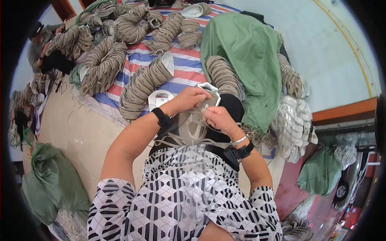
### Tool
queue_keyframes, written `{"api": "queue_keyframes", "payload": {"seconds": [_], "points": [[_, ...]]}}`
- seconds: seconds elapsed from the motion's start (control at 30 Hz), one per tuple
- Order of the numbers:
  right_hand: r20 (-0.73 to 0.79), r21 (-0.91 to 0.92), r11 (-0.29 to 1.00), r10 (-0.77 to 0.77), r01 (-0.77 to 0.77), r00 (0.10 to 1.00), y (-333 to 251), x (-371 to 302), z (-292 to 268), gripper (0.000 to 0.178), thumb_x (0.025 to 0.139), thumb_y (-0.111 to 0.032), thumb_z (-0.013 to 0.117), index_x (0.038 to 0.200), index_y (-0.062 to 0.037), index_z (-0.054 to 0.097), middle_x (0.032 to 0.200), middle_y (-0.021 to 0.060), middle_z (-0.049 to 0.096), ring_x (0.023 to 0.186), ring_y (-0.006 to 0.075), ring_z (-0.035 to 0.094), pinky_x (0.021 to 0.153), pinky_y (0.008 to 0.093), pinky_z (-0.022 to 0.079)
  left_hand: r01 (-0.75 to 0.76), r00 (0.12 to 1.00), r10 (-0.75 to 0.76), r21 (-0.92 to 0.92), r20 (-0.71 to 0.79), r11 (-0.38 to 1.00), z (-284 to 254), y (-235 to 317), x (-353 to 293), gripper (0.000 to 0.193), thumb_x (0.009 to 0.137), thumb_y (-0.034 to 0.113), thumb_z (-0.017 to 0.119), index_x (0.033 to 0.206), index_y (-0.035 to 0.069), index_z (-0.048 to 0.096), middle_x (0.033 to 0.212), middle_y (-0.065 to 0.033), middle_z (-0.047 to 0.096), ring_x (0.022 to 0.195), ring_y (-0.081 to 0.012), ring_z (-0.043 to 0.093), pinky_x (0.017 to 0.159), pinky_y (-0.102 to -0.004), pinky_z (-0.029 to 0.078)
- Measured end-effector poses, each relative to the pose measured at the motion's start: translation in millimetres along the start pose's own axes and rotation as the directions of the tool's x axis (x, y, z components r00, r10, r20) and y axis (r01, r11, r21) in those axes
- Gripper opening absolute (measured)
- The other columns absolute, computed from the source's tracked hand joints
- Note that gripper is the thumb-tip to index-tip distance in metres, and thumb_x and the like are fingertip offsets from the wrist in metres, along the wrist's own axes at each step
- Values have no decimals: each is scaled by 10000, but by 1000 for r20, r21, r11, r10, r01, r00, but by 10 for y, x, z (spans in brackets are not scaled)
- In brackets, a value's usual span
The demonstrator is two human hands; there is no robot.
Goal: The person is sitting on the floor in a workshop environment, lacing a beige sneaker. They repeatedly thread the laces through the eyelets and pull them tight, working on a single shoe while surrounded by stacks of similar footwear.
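A beige-grey shoe upper [192, 127] with a white-edged collar lies across my lap, held between my two hands. My left hand [189, 99] is closed on its upper part, near the collar. Close beside it, my right hand [220, 119] pinches at the lacing, apparently on a thin pale shoelace; the fingertips hide most of it. Loose shoelace [169, 141] trails over my lap on the left. Just beyond my left wrist lies a white piece with a red-edged label [161, 98].
Long curved stacks of shoe uppers [146, 86] cover a striped sheet [187, 60] ahead. A green sack [245, 52] drapes over stacks at the right; another green sack [54, 180] stands at lower left. A person [56, 60] sits at far left among uppers.
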State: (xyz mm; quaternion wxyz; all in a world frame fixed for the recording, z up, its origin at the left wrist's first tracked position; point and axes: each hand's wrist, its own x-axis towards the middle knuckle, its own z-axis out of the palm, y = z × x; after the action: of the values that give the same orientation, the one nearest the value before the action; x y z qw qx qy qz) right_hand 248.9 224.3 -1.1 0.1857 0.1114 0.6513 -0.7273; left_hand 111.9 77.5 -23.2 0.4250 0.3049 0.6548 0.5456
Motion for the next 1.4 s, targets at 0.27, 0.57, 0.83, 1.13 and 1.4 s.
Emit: {"api": "queue_keyframes", "payload": {"seconds": [0.27, 0.57, 0.83, 1.13, 1.4], "points": [[-218, 264, 599, -726, 756, 652, -1010, -993, 111, 162, 886, -75, 532, 755, 7, 583, 600, 6, 501, 449, 53, 382, 405, 208, 256, -204, 973, 161, 293, 163, 934, 14, 149, -108, 291, 846, 174, 652, 1118, 72, 643, 657, 29, 508, 587, -50, 456, 534, -223, 381], [-359, 228, 666, -621, 710, 697, -777, -931, -108, 238, 921, -167, 553, 811, 38, 600, 779, 94, 558, 578, 91, 463, 503, 210, 354, -723, 566, 802, 582, 189, 373, -1, 467, 93, 235, 877, 217, 514, 919, 31, 653, 889, -103, 644, 786, -259, 609, 710, -354, 483], [-824, 555, 79, -84, 828, 561, 1020, -2396, -2796, 375, 957, -226, 400, 1231, 10, 500, 1086, 153, 612, 950, 247, 528, 882, 421, 397, -454, 692, -187, -621, -698, 638, -2047, -26, -532, 245, 952, 171, 454, 1039, 14, 620, 914, -73, 629, 698, -157, 586, 638, -296, 492], [-685, 482, 686, -93, 546, 722, 647, -1196, -1693, 223, 923, -164, 575, 1087, -14, 597, 898, 69, 633, 669, 96, 545, 560, 231, 460, -210, 860, 303, 256, -411, 944, -547, 338, -659, 202, 911, 196, 546, 1023, 76, 664, 637, 45, 541, 535, -83, 468, 462, -275, 371], [-421, -401, 884, -413, 242, 808, 109, -403, -342, 166, 855, -116, 611, 986, -15, 627, 809, 84, 663, 585, 159, 585, 554, 273, 468, -347, 884, 422, 888, 202, 302, 154, 408, -370, 176, 730, 238, 725, 851, 131, 654, 706, -79, 609, 687, -296, 608, 594, -415, 467]]}}
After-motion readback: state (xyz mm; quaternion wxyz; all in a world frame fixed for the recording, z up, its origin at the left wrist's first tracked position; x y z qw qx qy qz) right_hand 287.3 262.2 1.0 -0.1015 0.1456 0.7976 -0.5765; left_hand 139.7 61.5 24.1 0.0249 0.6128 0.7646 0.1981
